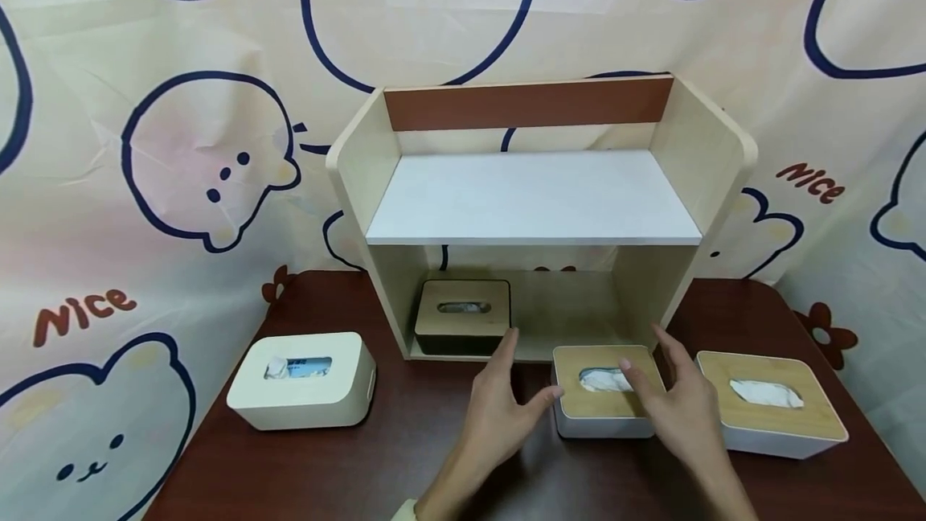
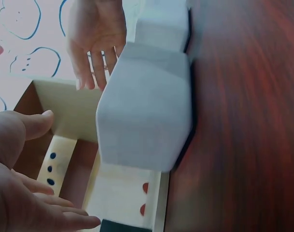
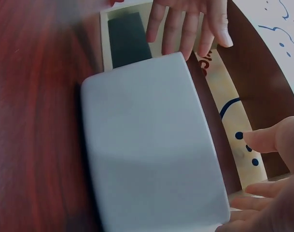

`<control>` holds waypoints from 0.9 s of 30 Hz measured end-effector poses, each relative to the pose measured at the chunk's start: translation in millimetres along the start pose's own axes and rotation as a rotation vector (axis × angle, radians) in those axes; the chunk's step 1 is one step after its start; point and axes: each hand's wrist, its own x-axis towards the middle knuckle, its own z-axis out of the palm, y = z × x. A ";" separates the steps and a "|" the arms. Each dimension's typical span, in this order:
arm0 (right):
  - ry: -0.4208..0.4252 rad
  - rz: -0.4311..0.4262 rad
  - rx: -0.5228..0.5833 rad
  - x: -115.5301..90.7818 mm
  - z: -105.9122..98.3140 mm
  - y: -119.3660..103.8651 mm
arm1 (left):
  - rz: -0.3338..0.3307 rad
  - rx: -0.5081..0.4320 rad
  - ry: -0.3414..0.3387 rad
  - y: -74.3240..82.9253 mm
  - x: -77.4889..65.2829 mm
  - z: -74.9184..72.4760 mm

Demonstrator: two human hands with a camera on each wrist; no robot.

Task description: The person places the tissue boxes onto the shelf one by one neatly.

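Note:
A tissue box with a white body and a wooden lid stands on the table in front of the shelf, between my two hands. My left hand is at its left, fingers extended and thumb close to the lid's edge. At its right side is my right hand, with the thumb over the lid and the fingers spread. Both wrist views show the box's white side with neither hand curled round it. Whether the right fingers touch it, I cannot tell. Inside the shelf's lower left sits a dark tissue box with a wooden lid.
The two-tier shelf has a white upper board and pale side panels. A white tissue box stands on the table at the left. Another wooden-lidded tissue box is at the right. A cartoon-printed cloth hangs behind.

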 end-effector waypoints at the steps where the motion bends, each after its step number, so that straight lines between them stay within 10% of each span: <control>1: -0.003 0.003 -0.011 -0.4 -1.5 2.1 | -0.006 -0.003 -0.011 1.5 -0.4 2.1; 27: -0.246 0.029 0.025 -21.2 6.8 62.9 | -0.043 -0.007 -0.141 -7.4 -12.0 53.5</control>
